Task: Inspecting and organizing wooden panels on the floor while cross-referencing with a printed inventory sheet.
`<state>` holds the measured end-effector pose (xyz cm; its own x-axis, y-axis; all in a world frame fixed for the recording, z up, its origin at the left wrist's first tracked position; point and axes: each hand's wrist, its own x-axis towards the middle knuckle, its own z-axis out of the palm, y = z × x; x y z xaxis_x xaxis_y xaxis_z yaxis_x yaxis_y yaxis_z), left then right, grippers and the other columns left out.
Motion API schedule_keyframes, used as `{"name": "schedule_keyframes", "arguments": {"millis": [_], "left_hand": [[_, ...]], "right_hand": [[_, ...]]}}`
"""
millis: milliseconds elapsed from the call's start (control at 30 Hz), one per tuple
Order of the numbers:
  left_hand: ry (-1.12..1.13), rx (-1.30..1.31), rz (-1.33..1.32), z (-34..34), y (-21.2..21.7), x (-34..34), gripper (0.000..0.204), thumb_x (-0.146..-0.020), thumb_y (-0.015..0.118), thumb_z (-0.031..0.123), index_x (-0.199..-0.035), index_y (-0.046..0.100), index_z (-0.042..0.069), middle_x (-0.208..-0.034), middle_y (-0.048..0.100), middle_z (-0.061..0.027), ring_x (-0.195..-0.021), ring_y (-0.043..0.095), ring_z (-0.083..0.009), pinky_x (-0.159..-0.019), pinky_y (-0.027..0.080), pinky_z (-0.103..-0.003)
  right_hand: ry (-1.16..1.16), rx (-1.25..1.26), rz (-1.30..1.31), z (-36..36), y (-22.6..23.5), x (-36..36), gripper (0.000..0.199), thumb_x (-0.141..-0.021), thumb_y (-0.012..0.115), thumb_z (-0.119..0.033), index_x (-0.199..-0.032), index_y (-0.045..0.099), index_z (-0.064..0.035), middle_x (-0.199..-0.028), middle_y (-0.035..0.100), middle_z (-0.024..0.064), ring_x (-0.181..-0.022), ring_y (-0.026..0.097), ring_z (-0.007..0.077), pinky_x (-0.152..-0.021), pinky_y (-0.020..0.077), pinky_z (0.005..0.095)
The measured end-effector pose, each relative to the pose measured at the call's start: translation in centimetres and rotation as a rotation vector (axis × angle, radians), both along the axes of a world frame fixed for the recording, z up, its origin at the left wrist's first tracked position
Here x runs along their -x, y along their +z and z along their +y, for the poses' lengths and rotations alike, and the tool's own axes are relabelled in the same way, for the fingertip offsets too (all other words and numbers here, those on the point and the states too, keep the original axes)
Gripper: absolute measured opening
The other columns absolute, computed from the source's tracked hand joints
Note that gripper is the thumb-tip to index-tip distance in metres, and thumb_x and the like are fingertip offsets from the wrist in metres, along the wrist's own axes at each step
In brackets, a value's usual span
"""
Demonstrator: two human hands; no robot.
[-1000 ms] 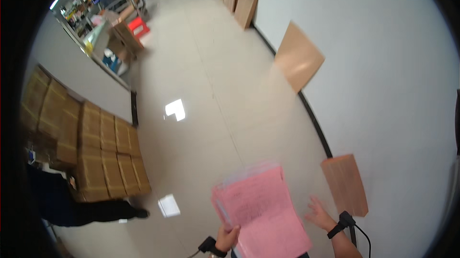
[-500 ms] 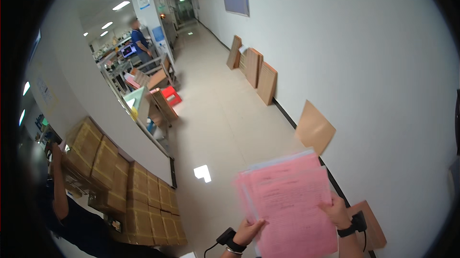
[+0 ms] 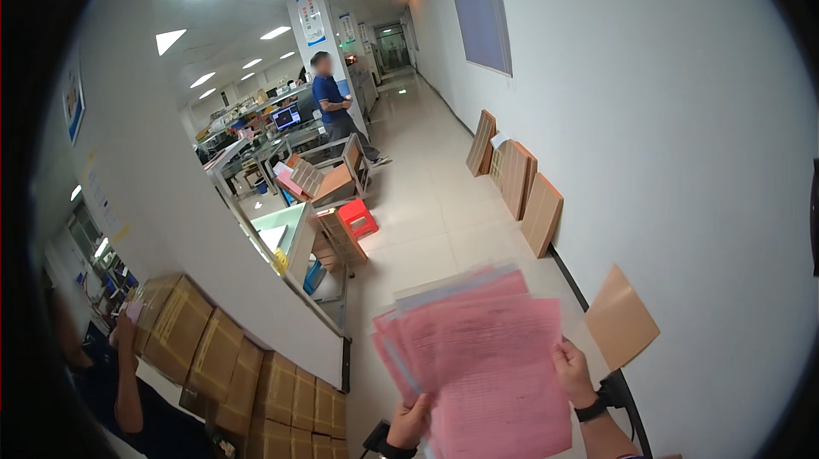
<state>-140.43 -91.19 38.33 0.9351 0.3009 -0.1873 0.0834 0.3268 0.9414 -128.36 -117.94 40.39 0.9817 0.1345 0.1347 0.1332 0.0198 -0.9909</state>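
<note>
A loose stack of pink printed sheets (image 3: 495, 365), some with clear plastic edges, is held up in front of me at the lower middle. My left hand (image 3: 408, 421) grips its lower left edge, thumb on top and fingers hidden behind. At the right edge my right hand (image 3: 573, 374) pinches the sheets the same way. The sheets lie unevenly, fanned out toward the upper left. A dark band with a small box is strapped to each wrist.
Taped cartons (image 3: 196, 331) are stacked at the left, beside a person in dark clothes (image 3: 145, 399). Wooden boards (image 3: 516, 177) and a tan sheet (image 3: 623, 318) lean on the right wall. Ahead stand a red stool (image 3: 358, 216), a cart (image 3: 328, 177) and a person in blue (image 3: 328, 101).
My view has swung left and upward, so the corridor and boards sit further right and lower. The pink sheets have shifted slightly left in the picture, still in both hands.
</note>
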Motion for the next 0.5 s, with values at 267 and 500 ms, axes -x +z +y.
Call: {"name": "schedule_keyframes", "arguments": {"millis": [267, 500], "left_hand": [[0.163, 0.097, -0.244, 8.8, -1.4, -10.9, 0.026, -0.083, 0.051, 0.009, -0.108, 0.049, 0.001, -0.100, 0.056, -0.0040, -0.088, 0.052, -0.0124, -0.080, 0.040, -0.026], [0.101, 0.070, -0.063, 18.1, -2.0, -25.1, 0.012, -0.084, 0.051, 0.016, -0.075, 0.051, 0.009, -0.061, 0.044, 0.0067, -0.049, 0.036, -0.0025, -0.044, 0.026, -0.018]], "right_hand": [[0.301, -0.057, 0.098, 10.3, -0.2, -13.3, 0.031, -0.090, 0.042, -0.020, -0.109, 0.049, 0.0029, -0.090, 0.054, 0.0004, -0.079, 0.045, 0.0046, -0.071, 0.0373, 0.0181], [0.142, 0.068, 0.067, 17.7, 0.7, -26.0, 0.025, -0.090, 0.041, -0.018, -0.099, 0.052, 0.0025, -0.080, 0.050, -0.0029, -0.071, 0.042, 0.0027, -0.064, 0.0361, 0.0167]]}}
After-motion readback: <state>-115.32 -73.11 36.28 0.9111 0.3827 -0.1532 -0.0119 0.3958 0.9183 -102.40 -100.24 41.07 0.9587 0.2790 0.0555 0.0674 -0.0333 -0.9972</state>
